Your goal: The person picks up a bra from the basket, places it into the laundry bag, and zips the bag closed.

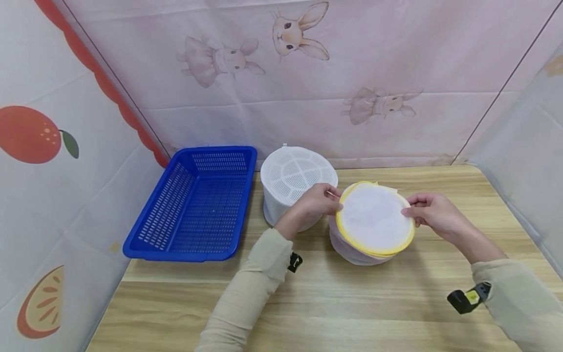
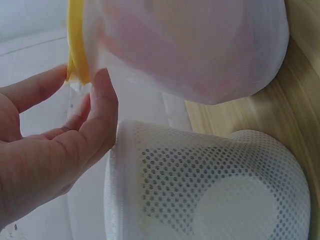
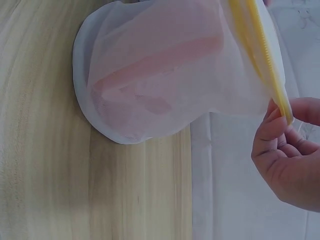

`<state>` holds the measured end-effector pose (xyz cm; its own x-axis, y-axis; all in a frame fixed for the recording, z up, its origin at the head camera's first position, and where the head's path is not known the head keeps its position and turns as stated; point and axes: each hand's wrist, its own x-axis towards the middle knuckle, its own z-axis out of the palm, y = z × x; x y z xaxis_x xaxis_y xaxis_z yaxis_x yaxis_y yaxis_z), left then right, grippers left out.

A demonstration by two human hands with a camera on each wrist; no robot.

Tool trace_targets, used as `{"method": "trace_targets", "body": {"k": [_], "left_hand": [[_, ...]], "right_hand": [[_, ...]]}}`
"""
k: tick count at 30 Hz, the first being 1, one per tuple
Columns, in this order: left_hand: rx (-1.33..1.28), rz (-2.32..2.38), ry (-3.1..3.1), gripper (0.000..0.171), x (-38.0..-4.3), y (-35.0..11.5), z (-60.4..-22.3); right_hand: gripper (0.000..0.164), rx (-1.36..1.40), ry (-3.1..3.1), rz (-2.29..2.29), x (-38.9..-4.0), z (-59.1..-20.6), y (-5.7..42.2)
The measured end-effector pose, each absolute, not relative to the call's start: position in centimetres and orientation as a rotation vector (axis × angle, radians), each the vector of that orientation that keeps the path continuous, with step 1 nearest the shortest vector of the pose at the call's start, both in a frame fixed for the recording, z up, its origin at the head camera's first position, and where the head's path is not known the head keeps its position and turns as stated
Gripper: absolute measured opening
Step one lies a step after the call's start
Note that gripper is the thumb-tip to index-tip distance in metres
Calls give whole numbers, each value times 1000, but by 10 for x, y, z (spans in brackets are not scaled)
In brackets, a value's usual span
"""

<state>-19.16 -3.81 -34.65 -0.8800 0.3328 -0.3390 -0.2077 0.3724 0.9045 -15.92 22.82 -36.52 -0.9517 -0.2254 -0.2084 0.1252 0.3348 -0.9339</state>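
A round white mesh laundry bag [image 1: 377, 220] with yellow trim stands on the table between both hands. Its lid faces up, and something pinkish shows through the sheer side [image 3: 150, 75] in the right wrist view. My left hand [image 1: 318, 199] pinches the yellow rim on the left, thumb on one side and fingers on the other. On the opposite side my right hand [image 1: 433, 215] pinches the rim, as the zipper edge [image 3: 272, 65] shows in the right wrist view. Just beyond my left hand stands a white honeycomb-mesh laundry bag [image 1: 296, 171], its lid on top.
A blue plastic basket [image 1: 202, 210] with slotted sides sits at the left of the wooden table [image 1: 352, 308]. Behind the table hangs a pink curtain [image 1: 264, 117] printed with rabbits. White fabric walls [image 1: 44, 195] close in the left and right sides.
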Motion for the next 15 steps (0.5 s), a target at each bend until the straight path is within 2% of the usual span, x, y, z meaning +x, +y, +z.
{"method": "trace_targets", "body": {"k": [7, 15], "left_hand": [[213, 1483, 2249, 26, -195, -37, -338], [323, 1358, 2316, 20, -198, -26, -330]], "right_hand": [[30, -202, 2373, -1564, -156, -359, 228], [24, -317, 2490, -1407, -150, -345, 222]]}}
